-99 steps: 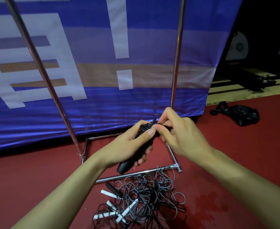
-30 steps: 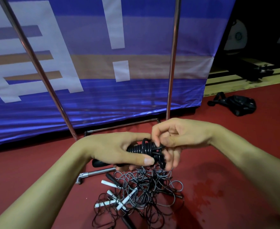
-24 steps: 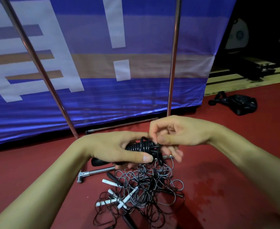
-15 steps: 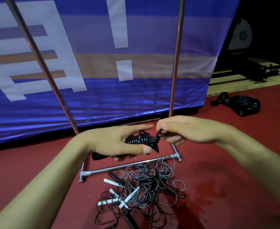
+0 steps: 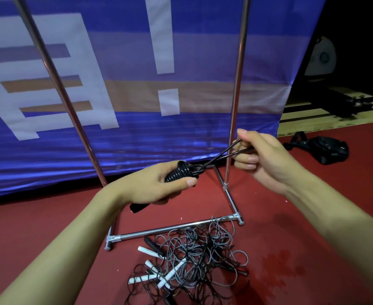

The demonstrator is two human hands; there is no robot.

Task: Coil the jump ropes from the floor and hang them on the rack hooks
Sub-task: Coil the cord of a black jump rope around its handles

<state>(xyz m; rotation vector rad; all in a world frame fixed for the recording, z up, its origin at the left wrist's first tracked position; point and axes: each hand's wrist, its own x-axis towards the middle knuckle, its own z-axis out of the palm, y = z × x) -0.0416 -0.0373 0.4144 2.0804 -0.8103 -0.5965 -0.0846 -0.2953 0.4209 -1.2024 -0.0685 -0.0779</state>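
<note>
A large blue fabric banner with white block shapes [image 5: 137,84] hangs behind a chrome metal rack frame [image 5: 174,228] standing on the dark red floor [image 5: 291,216]. In front of the rack's base bar lies a tangled pile of grey and black jump ropes with white handles [image 5: 187,263]. Above the rack's base, the left hand [image 5: 159,186] has its grip closed around a black jump rope coiled tightly round its handles [image 5: 180,172]. Just right of it, the right hand [image 5: 264,155] pinches that rope's free loop, pulled taut. A black bag [image 5: 326,149] lies right of the rack.
</note>
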